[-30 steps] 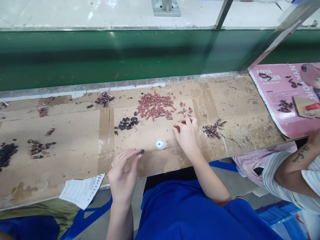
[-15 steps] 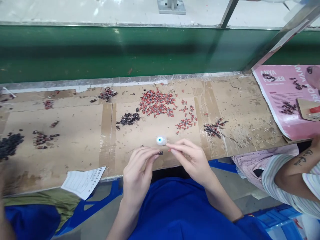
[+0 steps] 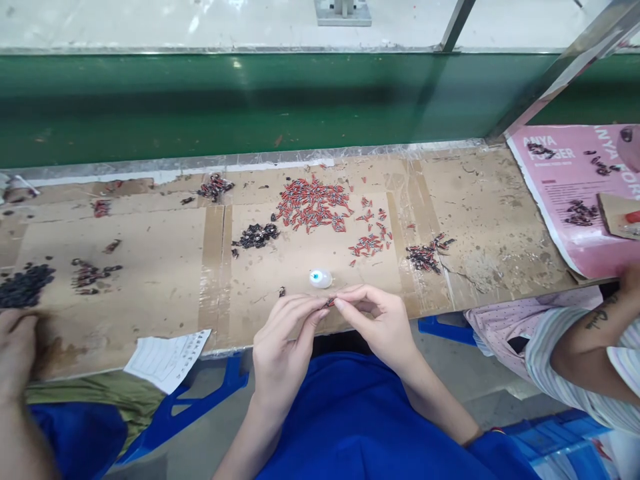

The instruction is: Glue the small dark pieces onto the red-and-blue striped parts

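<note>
My left hand [image 3: 287, 330] pinches a small black piece, mostly hidden by the fingertips, above the cardboard's front edge. Facing it, my right hand [image 3: 377, 320] pinches a small red piece [image 3: 331, 303], and the two pieces meet between the fingertips. Just beyond my hands stands a small white bottle [image 3: 321, 278] with a blue-centred top. A pile of small red pieces with metal parts [image 3: 313, 205] lies farther out, with a looser group of red pieces [image 3: 370, 244] to its right. Left of the pile sits a heap of small black pieces [image 3: 256, 236].
Clusters of red-and-black pieces [image 3: 424, 257] lie on the cardboard worktop [image 3: 165, 267]. A paper slip [image 3: 167, 360] hangs over the front edge. A co-worker's hand [image 3: 17, 347] rests at the left, another person's arm [image 3: 595, 333] at the right. A green wall [image 3: 240, 107] runs behind.
My hands have come together, bringing the red piece against the black one. A co-worker's hand has come into view at the left.
</note>
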Action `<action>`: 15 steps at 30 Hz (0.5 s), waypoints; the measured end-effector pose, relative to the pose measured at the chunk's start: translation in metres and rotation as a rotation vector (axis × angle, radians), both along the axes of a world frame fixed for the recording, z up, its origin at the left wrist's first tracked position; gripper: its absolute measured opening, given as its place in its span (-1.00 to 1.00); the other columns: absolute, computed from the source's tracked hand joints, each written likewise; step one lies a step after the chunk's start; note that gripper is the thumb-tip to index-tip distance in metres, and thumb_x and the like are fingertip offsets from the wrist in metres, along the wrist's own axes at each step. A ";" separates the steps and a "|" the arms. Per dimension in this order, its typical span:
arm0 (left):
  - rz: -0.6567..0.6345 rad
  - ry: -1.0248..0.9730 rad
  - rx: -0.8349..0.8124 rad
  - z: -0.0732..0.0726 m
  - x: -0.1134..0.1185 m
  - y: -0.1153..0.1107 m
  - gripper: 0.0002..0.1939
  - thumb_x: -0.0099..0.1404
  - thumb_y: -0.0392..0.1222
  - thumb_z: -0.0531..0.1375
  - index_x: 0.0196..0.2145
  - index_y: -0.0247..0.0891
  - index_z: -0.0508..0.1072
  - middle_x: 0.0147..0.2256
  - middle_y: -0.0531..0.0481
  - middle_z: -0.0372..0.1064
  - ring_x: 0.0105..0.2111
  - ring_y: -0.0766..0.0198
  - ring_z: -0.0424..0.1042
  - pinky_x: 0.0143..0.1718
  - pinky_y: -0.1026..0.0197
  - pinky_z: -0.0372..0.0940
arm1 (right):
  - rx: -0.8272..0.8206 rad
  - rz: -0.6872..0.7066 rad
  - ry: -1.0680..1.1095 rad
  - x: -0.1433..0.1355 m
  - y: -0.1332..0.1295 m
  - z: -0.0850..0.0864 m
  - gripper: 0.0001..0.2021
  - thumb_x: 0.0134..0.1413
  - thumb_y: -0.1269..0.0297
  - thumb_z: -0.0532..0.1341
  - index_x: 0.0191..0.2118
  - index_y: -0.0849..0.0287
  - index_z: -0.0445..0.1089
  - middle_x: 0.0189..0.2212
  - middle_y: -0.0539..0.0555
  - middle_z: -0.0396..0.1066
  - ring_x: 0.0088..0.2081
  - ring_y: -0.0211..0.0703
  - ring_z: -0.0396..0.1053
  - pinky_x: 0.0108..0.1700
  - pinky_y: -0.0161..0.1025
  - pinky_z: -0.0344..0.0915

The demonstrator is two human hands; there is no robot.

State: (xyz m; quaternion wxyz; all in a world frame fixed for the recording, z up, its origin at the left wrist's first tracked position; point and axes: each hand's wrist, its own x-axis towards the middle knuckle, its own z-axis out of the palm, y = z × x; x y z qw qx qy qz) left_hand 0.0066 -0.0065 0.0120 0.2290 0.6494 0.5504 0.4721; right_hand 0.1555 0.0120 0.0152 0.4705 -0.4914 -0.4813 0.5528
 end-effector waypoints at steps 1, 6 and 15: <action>-0.001 -0.027 -0.018 -0.001 0.000 0.000 -0.87 0.30 -0.32 0.24 -0.25 -0.13 0.57 -0.32 0.02 0.58 -0.27 0.22 0.53 -0.20 0.12 0.46 | -0.003 -0.005 0.018 -0.001 0.000 0.000 -0.90 0.08 0.24 0.31 -0.37 0.12 0.55 -0.31 0.07 0.63 -0.26 -0.12 0.60 -0.21 -0.21 0.56; -0.010 -0.134 -0.061 -0.006 0.001 0.001 -0.86 0.27 -0.32 0.27 -0.26 -0.11 0.59 -0.32 0.03 0.58 -0.27 0.23 0.53 -0.20 0.14 0.46 | 0.022 -0.021 0.018 -0.003 -0.002 -0.003 -0.91 0.08 0.25 0.32 -0.38 0.12 0.54 -0.30 0.08 0.63 -0.27 -0.13 0.60 -0.22 -0.22 0.56; -0.013 -0.316 -0.213 -0.003 0.005 0.003 -0.90 0.23 -0.27 0.29 -0.28 -0.16 0.60 -0.31 -0.02 0.58 -0.26 0.21 0.55 -0.17 0.14 0.48 | 0.217 -0.091 -0.135 -0.003 -0.004 -0.006 -0.91 0.11 0.37 0.29 -0.38 0.10 0.54 -0.32 0.08 0.61 -0.24 -0.12 0.58 -0.12 -0.15 0.53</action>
